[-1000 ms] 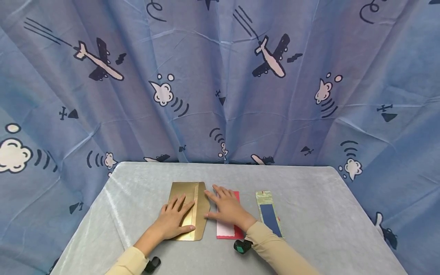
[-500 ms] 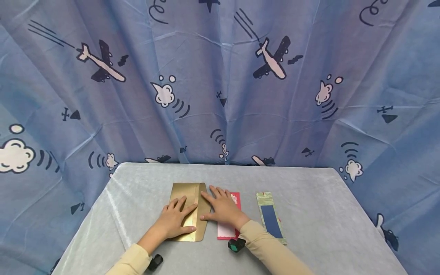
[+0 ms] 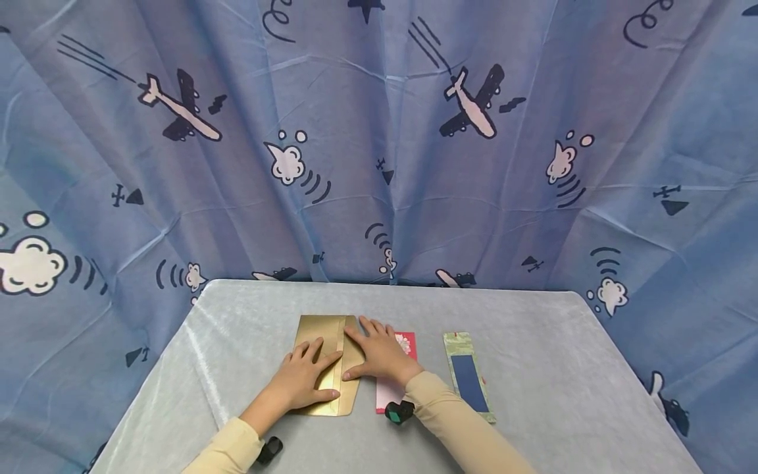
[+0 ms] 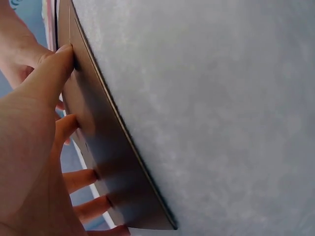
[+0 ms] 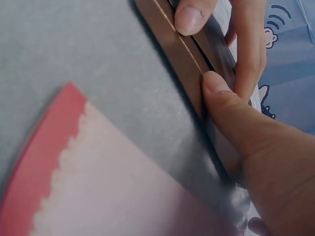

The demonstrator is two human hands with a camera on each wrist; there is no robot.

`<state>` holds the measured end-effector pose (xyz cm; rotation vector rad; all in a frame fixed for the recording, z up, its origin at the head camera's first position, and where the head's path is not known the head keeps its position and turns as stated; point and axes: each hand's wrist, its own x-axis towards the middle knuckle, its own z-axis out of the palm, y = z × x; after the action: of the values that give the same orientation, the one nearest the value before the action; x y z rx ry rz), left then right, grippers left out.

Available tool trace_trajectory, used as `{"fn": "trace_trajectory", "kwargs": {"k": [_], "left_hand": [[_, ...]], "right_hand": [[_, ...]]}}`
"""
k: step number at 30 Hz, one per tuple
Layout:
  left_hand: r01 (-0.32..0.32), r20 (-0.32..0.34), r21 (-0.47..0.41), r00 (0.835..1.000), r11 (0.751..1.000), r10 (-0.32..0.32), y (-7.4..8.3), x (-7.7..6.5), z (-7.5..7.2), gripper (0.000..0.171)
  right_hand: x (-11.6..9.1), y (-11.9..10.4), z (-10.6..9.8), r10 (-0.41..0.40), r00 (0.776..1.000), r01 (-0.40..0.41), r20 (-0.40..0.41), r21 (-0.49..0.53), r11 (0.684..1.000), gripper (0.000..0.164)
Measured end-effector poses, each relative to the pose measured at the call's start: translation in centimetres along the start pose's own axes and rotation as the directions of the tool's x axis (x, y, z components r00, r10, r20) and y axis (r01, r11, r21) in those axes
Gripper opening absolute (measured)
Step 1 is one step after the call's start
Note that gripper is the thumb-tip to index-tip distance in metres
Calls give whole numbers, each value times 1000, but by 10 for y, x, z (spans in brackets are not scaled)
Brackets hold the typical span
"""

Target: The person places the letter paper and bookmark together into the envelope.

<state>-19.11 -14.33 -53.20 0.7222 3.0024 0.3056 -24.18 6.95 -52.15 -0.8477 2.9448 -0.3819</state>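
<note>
A gold paper envelope (image 3: 320, 326) lies flat on the table, its flap side towards the right. My left hand (image 3: 301, 383) rests on it with spread fingers, and in the left wrist view the fingertips (image 4: 101, 201) press the envelope's surface. From the right, my right hand (image 3: 381, 355) touches the flap area. The right wrist view has its thumb (image 5: 219, 86) on the envelope beside a seam, close to the left thumb (image 5: 189, 18). Partly beneath the right hand and wrist lies a red and pink envelope (image 3: 387, 393), its middle hidden.
To the right lies a narrow green piece with a dark blue panel (image 3: 470, 383), close to the right sleeve (image 3: 456, 415). A pale grey cloth covers the table (image 3: 533, 355). Behind it hangs a blue curtain (image 3: 331, 230) with printed planes.
My right hand has shifted left, from the edge of the gold envelope onto its flap, uncovering more of the red envelope's top. The left hand stays on the gold envelope.
</note>
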Motion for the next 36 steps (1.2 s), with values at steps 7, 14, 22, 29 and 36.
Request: {"fn": "trace_trajectory", "kwargs": {"k": [7, 14, 22, 29, 36], "left_hand": [[23, 38, 1, 999, 1000, -23, 9, -1, -12, 74], [60, 64, 15, 996, 998, -61, 14, 1, -17, 76], [58, 41, 46, 997, 997, -60, 15, 3, -18, 73], [59, 41, 51, 997, 997, -61, 18, 2, -20, 70], [105, 73, 20, 992, 994, -106, 23, 3, -23, 65]], "right_hand": [[1, 0, 2, 37, 998, -38, 41, 1, 999, 99], [1, -3, 1, 55, 997, -55, 58, -10, 998, 98], [1, -4, 0, 57, 997, -56, 60, -11, 998, 98], [1, -4, 0, 63, 996, -63, 62, -5, 998, 98], [1, -3, 0, 56, 997, -56, 56, -2, 998, 98]]}}
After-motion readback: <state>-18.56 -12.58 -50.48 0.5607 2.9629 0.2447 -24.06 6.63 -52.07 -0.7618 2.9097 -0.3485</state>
